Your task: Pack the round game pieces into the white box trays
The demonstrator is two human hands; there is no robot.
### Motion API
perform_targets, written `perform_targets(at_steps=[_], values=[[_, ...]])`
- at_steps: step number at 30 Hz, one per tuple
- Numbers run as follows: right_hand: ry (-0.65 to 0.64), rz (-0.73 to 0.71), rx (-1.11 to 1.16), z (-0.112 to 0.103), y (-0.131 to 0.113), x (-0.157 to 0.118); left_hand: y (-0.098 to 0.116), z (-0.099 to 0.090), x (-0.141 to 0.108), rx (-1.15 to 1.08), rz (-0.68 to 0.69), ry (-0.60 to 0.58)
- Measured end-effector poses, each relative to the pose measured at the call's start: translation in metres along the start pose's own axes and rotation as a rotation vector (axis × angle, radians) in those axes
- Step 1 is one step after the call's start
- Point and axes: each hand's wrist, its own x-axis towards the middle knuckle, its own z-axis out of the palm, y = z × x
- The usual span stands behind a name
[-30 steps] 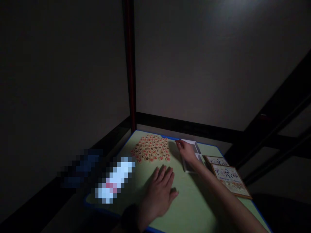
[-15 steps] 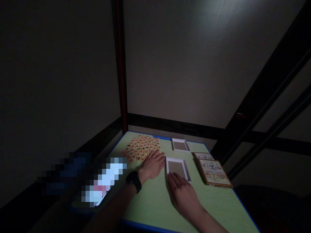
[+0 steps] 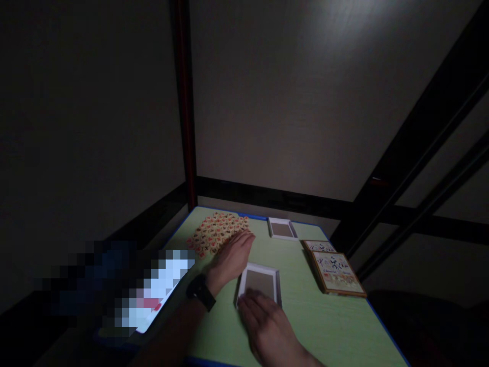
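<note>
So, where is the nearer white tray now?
In the head view, this tray lies low, just right of the middle, on the green table, the right hand at its near edge, the left hand by its far-left corner.

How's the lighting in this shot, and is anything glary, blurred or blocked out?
Head view: dim overall, with soft glare high on the back wall; head view: coarse blocks cover much of the bright panel; head view: the right hand looks slightly soft, and markings on the round pieces are too small to read.
</note>
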Motion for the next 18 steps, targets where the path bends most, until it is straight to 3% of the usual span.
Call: perform_targets(at_steps=[3, 6, 11, 18], values=[[-0.066, -0.057, 0.121, -0.006, -0.006, 0.011, 0.004, -0.02, -0.002, -0.019, -0.133, 0.012], [-0.19, 0.009, 0.242, -0.021, 0.002, 0.021, 0.006, -0.032, -0.006, 0.032, -0.258, -0.108], [-0.329, 0.184, 0.466, -0.048, 0.031, 0.025, 0.017, -0.029, -0.012, 0.044, -0.12, -0.256], [-0.203, 0.348, 0.699, -0.06, 0.044, 0.031, 0.027, -0.029, -0.014, 0.041, -0.058, -0.285]])
